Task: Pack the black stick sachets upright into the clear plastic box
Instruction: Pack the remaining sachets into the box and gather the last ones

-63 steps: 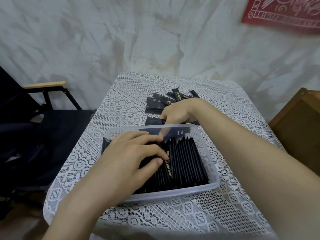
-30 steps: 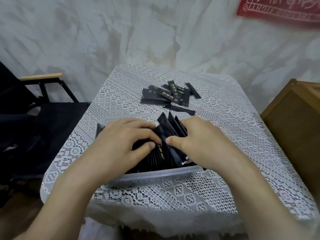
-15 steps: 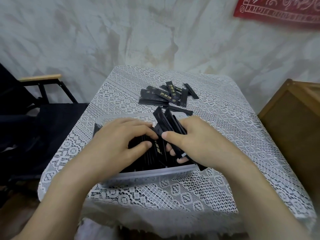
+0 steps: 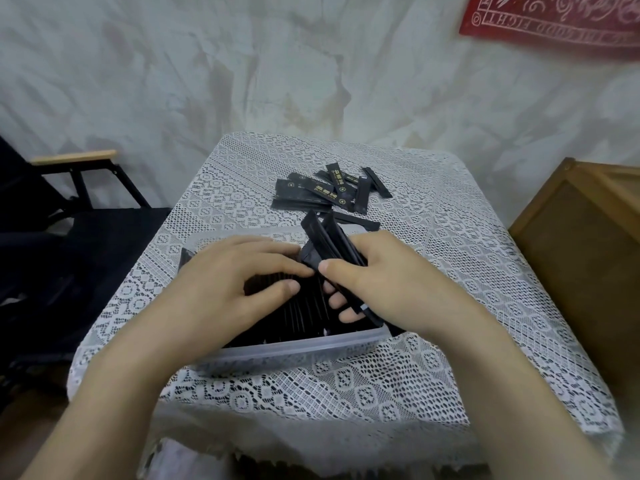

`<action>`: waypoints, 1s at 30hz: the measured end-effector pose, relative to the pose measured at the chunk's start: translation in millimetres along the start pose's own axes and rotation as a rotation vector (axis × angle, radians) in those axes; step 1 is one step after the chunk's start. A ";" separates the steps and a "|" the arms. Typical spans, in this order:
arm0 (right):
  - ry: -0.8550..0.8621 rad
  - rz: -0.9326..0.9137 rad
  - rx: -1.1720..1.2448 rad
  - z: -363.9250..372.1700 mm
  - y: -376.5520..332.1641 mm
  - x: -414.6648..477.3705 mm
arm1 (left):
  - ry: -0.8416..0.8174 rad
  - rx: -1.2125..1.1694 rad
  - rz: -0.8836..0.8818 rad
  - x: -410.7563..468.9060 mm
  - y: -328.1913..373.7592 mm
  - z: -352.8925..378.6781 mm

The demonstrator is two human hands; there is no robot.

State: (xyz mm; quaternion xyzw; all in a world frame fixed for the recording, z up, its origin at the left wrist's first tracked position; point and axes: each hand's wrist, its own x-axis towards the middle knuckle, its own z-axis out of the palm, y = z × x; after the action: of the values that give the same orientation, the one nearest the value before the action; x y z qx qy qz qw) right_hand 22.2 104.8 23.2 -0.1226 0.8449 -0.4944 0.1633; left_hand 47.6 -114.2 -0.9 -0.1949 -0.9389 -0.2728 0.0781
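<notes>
A couple of seconds earlier my right hand [image 4: 388, 282] had been reaching past the clear plastic box [image 4: 298, 348] to the loose pile; by this moment it was back over the box, clamped on a small bundle of black stick sachets [image 4: 327, 242], thumb on the near face and fingers curled underneath, their top ends fanning up and away from me. My left hand [image 4: 239, 282] lay flat with its fingers together, pressing the packed row [image 4: 301, 313] toward the left so a gap stayed open at the right end. I judged the bundle was about to go into that gap, tilted now and needing to be stood up. The box already looked mostly full.

More loose sachets [image 4: 329, 192] lay scattered on the bench [image 4: 467, 271] beyond the box, well apart from my hands, so the job was not finished.

The bench wore a white lace cloth, its near edge hanging over. Behind it stood a blotchy pale wall with a red cloth [image 4: 554, 22] at upper right; a dark folding chair [image 4: 69, 216] sat to the left and a wooden cabinet [image 4: 588, 254] to the right.
</notes>
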 end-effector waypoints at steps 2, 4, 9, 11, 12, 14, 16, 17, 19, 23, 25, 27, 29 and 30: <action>0.002 0.010 0.010 0.3 -2.0 -0.6 | 0.001 -0.019 -0.021 -0.9 -1.1 0.0; 0.005 0.016 0.006 0.0 -3.1 -0.5 | -0.008 -0.015 -0.029 -1.8 -1.3 0.4; -0.008 0.031 -0.011 -0.3 -6.7 -1.3 | -0.004 -0.039 -0.045 -2.7 0.8 -0.9; -0.003 0.028 -0.007 -1.3 -7.2 -2.2 | -0.015 -0.055 -0.044 -2.6 2.3 -1.8; 0.000 0.023 -0.003 -1.9 -7.6 -2.8 | -0.028 -0.056 -0.038 -2.5 3.5 -2.4; -0.004 0.008 -0.016 -2.7 -8.8 -4.1 | -0.054 -0.045 -0.022 -2.1 6.4 -3.7; -0.018 -0.008 -0.044 -3.2 -9.5 -5.1 | -0.074 -0.021 -0.018 -1.6 8.0 -4.4; -0.025 -0.016 -0.053 -3.8 -9.4 -5.4 | -0.080 -0.009 -0.016 -1.2 8.6 -4.6; -0.033 -0.023 -0.067 -4.8 -9.0 -5.6 | -0.086 0.011 -0.010 -0.8 9.5 -4.8; 0.000 -0.037 -0.113 -2.8 -7.2 -1.7 | -0.086 0.016 0.004 -0.2 11.2 -5.3; 0.091 -0.059 -0.189 -0.8 -5.4 2.3 | -0.080 0.006 0.008 0.1 11.6 -5.4; 0.181 -0.077 -0.312 -0.1 -4.1 5.1 | -0.078 -0.001 0.005 -0.7 11.0 -5.3; 0.224 -0.088 -0.359 0.1 -3.4 6.1 | -0.081 0.001 0.000 -1.5 10.2 -4.8; 0.224 -0.090 -0.369 0.5 -4.0 5.7 | -0.085 0.004 -0.007 -2.0 9.9 -4.6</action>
State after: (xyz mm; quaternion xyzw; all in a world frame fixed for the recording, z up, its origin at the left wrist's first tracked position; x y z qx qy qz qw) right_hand 17.3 100.4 25.6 -0.1323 0.9276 -0.3487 0.0212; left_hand 53.7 -109.7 7.3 -0.2027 -0.9426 -0.2627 0.0378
